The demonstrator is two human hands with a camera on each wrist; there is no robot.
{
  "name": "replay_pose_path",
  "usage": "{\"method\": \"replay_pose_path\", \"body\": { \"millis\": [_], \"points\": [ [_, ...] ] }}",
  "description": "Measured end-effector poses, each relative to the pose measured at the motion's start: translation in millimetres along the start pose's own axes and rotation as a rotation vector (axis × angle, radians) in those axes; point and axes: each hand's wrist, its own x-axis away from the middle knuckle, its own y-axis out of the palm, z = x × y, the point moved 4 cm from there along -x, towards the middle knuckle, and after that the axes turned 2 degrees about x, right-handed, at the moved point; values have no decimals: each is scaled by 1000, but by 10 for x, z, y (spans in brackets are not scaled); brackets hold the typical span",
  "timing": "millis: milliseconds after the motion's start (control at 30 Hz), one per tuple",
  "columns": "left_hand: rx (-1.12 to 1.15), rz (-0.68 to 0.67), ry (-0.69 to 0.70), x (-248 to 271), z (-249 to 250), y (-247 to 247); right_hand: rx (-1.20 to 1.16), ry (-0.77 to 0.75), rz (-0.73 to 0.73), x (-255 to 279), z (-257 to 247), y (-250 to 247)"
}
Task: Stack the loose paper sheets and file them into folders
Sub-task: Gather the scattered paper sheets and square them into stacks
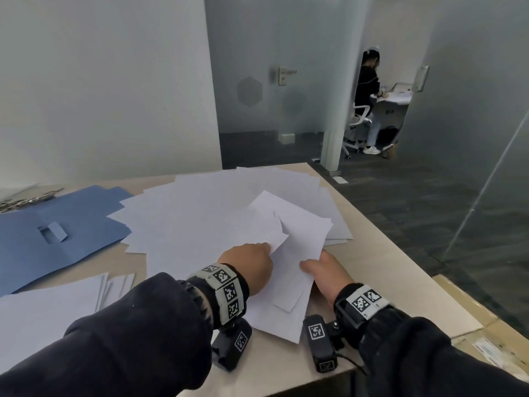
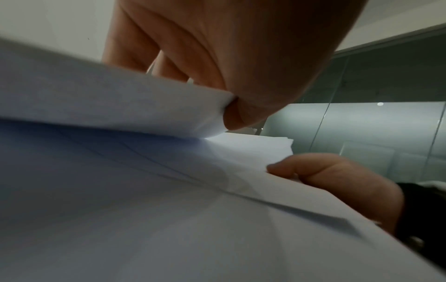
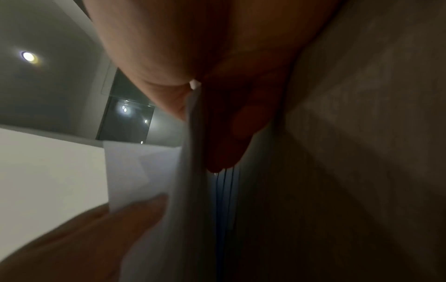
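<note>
Two hands: we have both on white paper at the near right part of the table [image 1: 386,267].
Left hand [image 1: 252,263]: we pinch the corner of a single sheet [image 1: 200,224] between thumb and fingers; the left wrist view shows that corner curled under the thumb and lifted off the paper below.
Right hand [image 1: 326,272]: we grip a small stack of sheets [image 1: 297,242] at its right edge, thumb on top and fingers curled underneath, as the right wrist view confirms.
Loose sheets [image 1: 243,187]: many white pages fan out across the middle of the table, overlapping at odd angles.
Second pile [image 1: 57,299]: more white sheets lie at the near left, under our left sleeve.
Folders [image 1: 43,222]: blue ones lie flat on the left side of the table, partly under the fanned pages.
Background: a person sits at a desk beyond the glass partition.
</note>
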Motion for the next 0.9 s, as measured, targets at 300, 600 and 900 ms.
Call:
{"method": "replay_pose_path", "body": {
  "millis": [300, 600, 900],
  "points": [
    [281, -161, 14, 181, 137, 205, -91, 52, -83, 205, -2, 1],
    [47, -229, -116, 153, -386, 298, -105, 102, -114, 201, 11, 94],
    [63, -101, -2, 38, -293, 220, -213, 69, -145, 202, 28, 39]
  ]
}}
